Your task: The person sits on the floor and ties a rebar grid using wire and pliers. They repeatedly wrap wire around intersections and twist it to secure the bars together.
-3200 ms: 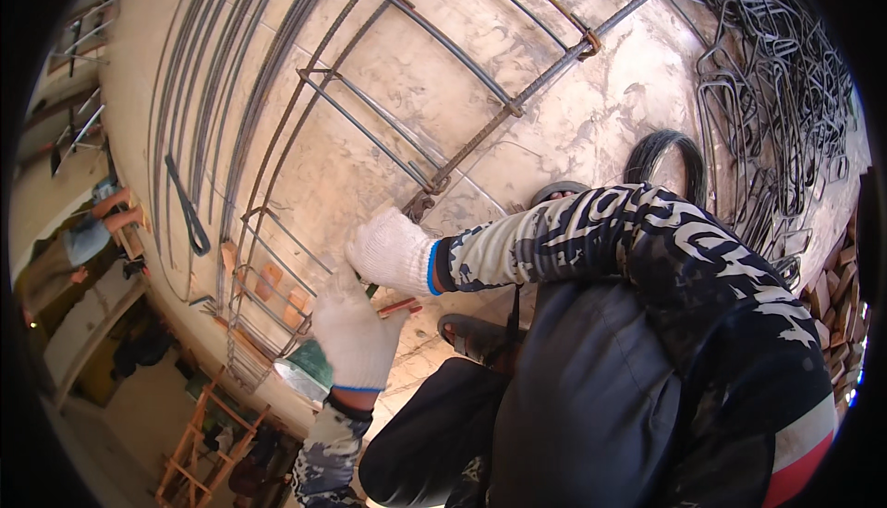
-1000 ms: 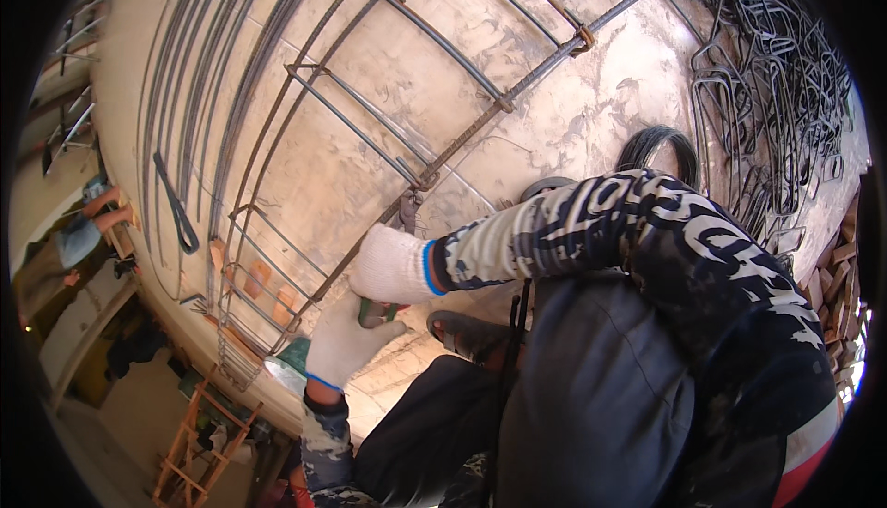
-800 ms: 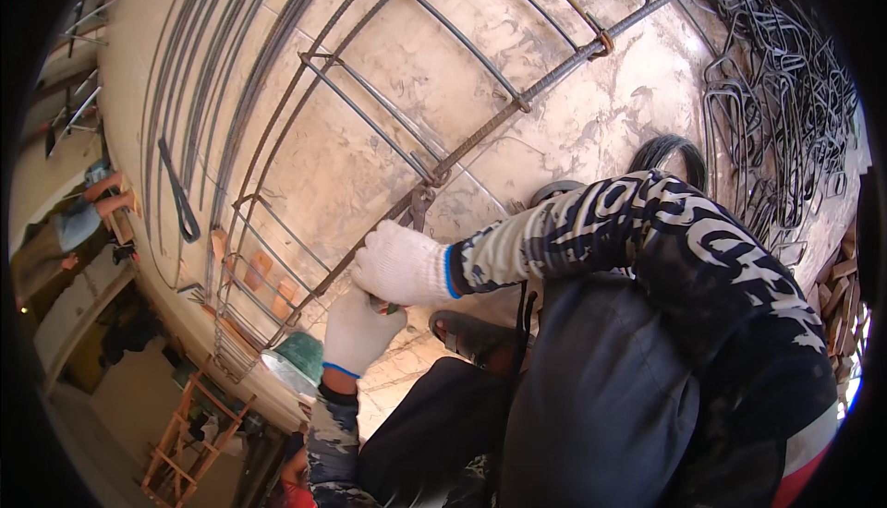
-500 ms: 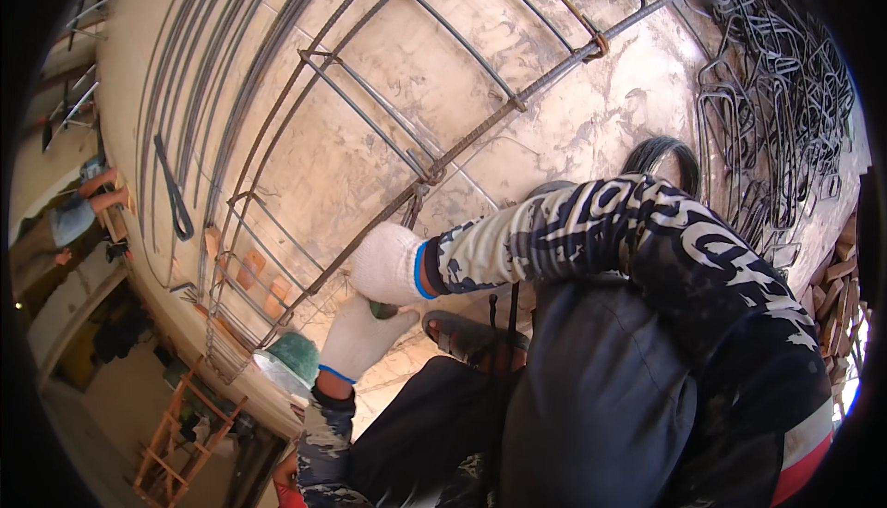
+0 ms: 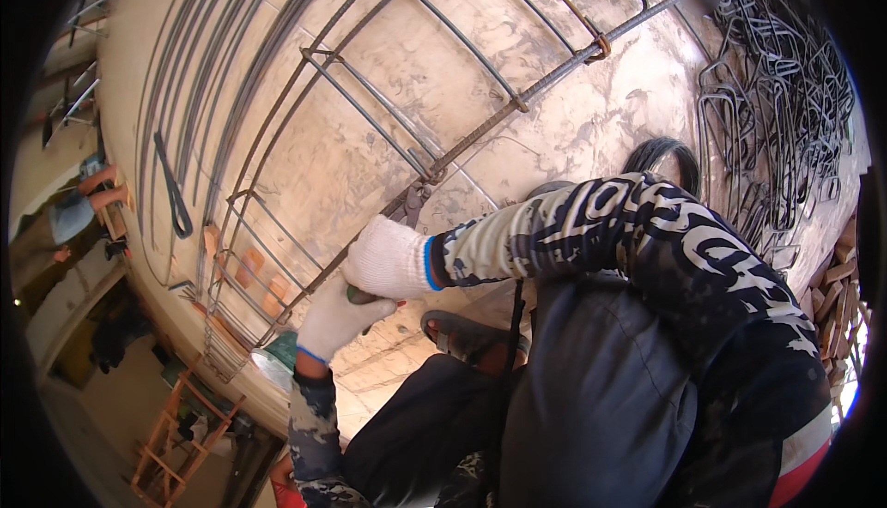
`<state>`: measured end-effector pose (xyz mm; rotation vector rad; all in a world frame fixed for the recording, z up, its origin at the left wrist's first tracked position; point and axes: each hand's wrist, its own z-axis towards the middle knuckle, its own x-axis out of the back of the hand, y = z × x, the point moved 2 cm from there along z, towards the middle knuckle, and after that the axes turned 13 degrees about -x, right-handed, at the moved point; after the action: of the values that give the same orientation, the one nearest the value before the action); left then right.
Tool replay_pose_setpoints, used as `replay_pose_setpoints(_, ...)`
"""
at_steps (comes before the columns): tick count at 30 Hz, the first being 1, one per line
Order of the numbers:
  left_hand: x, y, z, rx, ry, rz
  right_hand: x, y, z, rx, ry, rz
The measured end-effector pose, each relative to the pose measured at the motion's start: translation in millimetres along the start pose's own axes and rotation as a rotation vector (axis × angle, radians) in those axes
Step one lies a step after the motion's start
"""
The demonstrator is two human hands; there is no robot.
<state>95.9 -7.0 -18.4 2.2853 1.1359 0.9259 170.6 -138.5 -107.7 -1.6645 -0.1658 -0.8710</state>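
Note:
My right hand, in a white knit glove with a blue cuff, is closed round a pair of pincers. The dark metal jaws of the pincers stick out past the glove, close below a joint of the rebar cage. My left hand, gloved in white too, is closed right against the right hand. Something green shows between the two gloves; what it belongs to is hidden. The cage's near long bar runs just beyond both hands, with square stirrups standing across it.
Long loose steel bars and a looped dark rod lie at the left. A heap of bent stirrups lies at the right, beside wood offcuts. A sandalled foot is below my hands. Another person is at far left.
My right hand has shifted slightly, and more of the pincers' jaws shows near the joint. My left hand has moved a little to the left, staying against the right.

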Motion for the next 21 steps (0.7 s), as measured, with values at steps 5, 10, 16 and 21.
replay_pose_setpoints(5,-10,23,-10,-0.057,0.234,0.675,-12,-3,10,-0.059,0.091,0.090)
replay_pose_setpoints(10,-10,-46,-8,0.134,-0.143,0.091,-14,-8,-7,-0.038,0.066,0.021)
replay_pose_setpoints(16,0,-53,-8,0.237,-0.318,-0.412,-10,-10,4,-0.037,-0.269,-0.022)
replay_pose_setpoints(21,-35,24,-13,-0.020,0.006,0.575,-35,-2,-25,-0.235,-0.351,0.044)
